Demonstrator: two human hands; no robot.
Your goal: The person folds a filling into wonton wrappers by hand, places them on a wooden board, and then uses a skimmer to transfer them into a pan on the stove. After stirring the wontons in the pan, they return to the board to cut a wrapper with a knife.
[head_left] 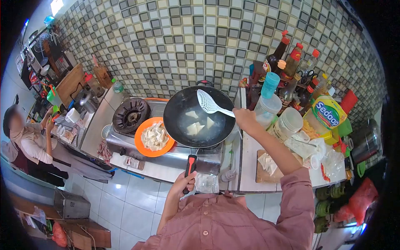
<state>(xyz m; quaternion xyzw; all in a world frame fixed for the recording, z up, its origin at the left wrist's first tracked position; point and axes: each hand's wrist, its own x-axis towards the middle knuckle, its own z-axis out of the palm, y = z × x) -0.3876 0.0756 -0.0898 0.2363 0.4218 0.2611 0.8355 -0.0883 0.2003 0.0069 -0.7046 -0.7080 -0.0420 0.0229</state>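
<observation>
My right hand [246, 119] grips the end of a white slotted spatula [205, 101], its perforated head held over the far side of a black wok [175, 125]. Pale flat pieces [194, 128], which look like dough, lie in the cloudy liquid in the wok. Closer to my body, my left hand [182, 183] is wrapped around the wok's black and red handle [190, 165]. Left of the wok, an orange plate [139, 146] bears a heap of similar folded pale pieces [155, 137]. The wok stands on a steel stove [121, 146].
A second burner [131, 116] sits at the left. On the right counter are sauce bottles [276, 58], clear jars [288, 123], a Sedaap packet [328, 112] and a wooden board [264, 177] with more pale pieces. Another person [29, 135] stands at far left by the counter.
</observation>
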